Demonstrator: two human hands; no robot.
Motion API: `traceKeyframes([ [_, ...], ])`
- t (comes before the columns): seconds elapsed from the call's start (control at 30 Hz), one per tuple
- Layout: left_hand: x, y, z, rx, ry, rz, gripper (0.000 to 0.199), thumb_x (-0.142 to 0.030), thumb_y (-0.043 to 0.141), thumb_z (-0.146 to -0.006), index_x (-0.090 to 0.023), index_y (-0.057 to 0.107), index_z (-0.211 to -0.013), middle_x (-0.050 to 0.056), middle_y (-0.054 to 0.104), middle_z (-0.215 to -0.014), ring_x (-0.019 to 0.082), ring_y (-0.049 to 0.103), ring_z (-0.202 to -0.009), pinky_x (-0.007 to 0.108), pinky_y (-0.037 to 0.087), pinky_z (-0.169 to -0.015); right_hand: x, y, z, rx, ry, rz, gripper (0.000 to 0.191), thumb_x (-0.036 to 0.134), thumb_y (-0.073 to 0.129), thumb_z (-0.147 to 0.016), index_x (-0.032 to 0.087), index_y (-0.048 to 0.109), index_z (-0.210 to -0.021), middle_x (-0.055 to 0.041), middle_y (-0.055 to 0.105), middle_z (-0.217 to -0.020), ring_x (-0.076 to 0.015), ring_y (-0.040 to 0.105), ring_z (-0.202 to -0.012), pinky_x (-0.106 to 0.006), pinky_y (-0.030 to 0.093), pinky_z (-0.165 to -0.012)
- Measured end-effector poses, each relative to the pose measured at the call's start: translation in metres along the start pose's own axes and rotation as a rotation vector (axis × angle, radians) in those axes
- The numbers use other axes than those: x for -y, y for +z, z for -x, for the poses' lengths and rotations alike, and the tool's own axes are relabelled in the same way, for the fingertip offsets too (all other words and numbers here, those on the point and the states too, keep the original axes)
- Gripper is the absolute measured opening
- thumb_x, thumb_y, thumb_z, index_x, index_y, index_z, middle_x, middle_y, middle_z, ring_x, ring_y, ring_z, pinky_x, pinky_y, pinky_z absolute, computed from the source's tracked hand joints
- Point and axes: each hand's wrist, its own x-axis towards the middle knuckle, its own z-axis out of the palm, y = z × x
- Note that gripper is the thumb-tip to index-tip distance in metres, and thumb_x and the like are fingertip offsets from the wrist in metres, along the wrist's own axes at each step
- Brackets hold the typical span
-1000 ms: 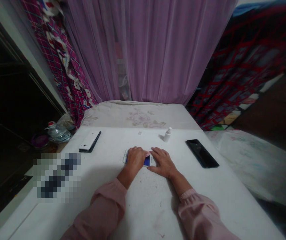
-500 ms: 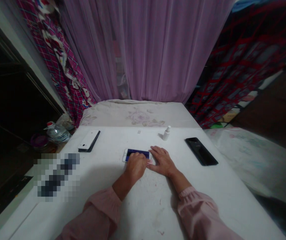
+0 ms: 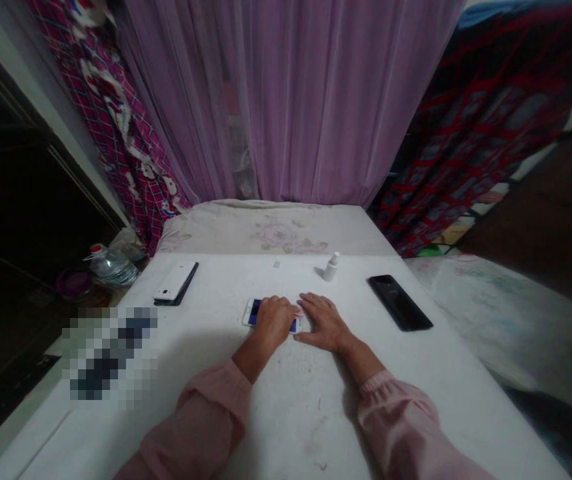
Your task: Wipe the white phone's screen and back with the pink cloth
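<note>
a flat, round-cornered phone (image 3: 249,315) lies on the smooth white tabletop (image 3: 286,420) beneath the left hand (image 3: 273,319), curled around a soft-looking pink scrap (image 3: 299,312), while the right hand (image 3: 326,325) rests splayed about the phone's right end.

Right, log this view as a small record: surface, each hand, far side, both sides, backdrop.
surface: white-covered table
left hand: curled over a white-framed phone, hiding part of its screen; pink scrap, likely cloth, beside the fingers
right hand: spread flat at that phone's right end
far side: upright white bottle
left: white handset overlapping a dark slab
right: black phone
backdrop: purple curtain
</note>
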Motion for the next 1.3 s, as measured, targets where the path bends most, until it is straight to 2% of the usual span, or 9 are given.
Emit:
traceKeyframes([
  [0.17, 0.001, 0.000, 0.001, -0.008, 0.013, -0.001, 0.025, -0.027, 0.050, -0.097, -0.028, 0.073, -0.105, 0.005, 0.071, -0.098, 0.022, 0.060, -0.093, 0.035, 0.040, -0.081, -0.007, 0.000, 0.001, -0.007, -0.031, -0.036, 0.079, 0.059, 0.073, -0.068, 0.021, 0.053, -0.135, -0.0167, 0.045, -0.147, -0.0354, 0.036, -0.138, -0.056, 0.026, -0.112],
  [0.43, -0.010, 0.000, 0.004, 0.042, 0.100, -0.011, 0.025, -0.028, 0.049, -0.097, -0.028, 0.073, -0.105, 0.005, 0.070, -0.097, 0.022, 0.059, -0.095, 0.037, 0.040, -0.084, -0.005, 0.003, 0.000, -0.033, -0.020, -0.052, 0.077, 0.056, 0.076, -0.065, 0.022, 0.055, -0.131, -0.0161, 0.046, -0.147, -0.0362, 0.036, -0.138, -0.057, 0.025, -0.111],
  [0.8, -0.003, -0.007, -0.012, 0.017, 0.014, -0.030, 0.028, -0.029, 0.048, -0.097, -0.022, 0.075, -0.096, 0.008, 0.072, -0.097, 0.022, 0.060, -0.093, 0.036, 0.041, -0.083, -0.001, 0.000, -0.001, -0.015, 0.017, -0.057, 0.081, 0.052, 0.078, -0.063, 0.020, 0.053, -0.134, -0.0164, 0.045, -0.147, -0.0358, 0.035, -0.138, -0.056, 0.024, -0.112],
  [0.9, -0.005, -0.008, -0.007, 0.039, 0.038, -0.013, 0.027, -0.029, 0.049, -0.097, -0.024, 0.075, -0.099, 0.007, 0.072, -0.099, 0.022, 0.060, -0.094, 0.036, 0.041, -0.084, 0.000, -0.001, -0.001, -0.027, 0.004, -0.053, 0.077, 0.052, 0.077, -0.064, 0.021, 0.055, -0.130, -0.0159, 0.046, -0.146, -0.0356, 0.036, -0.138, -0.056, 0.025, -0.111],
  [1.13, -0.004, -0.004, 0.024, 0.046, 0.098, 0.044, 0.025, -0.027, 0.051, -0.096, -0.030, 0.074, -0.105, 0.004, 0.072, -0.098, 0.022, 0.059, -0.092, 0.036, 0.040, -0.082, 0.004, -0.003, 0.000, -0.045, 0.006, -0.031, 0.072, 0.049, 0.076, -0.065, 0.019, 0.058, -0.128, -0.0165, 0.048, -0.144, -0.0342, 0.038, -0.136, -0.054, 0.026, -0.111],
  [1.3, -0.002, -0.005, 0.017, 0.036, 0.077, 0.053, 0.023, -0.025, 0.054, -0.094, -0.030, 0.075, -0.102, 0.004, 0.072, -0.101, 0.022, 0.059, -0.094, 0.036, 0.039, -0.084, 0.004, -0.003, 0.000, -0.038, 0.014, -0.033, 0.074, 0.050, 0.076, -0.066, 0.019, 0.056, -0.130, -0.0164, 0.047, -0.146, -0.0341, 0.037, -0.138, -0.054, 0.025, -0.112],
])
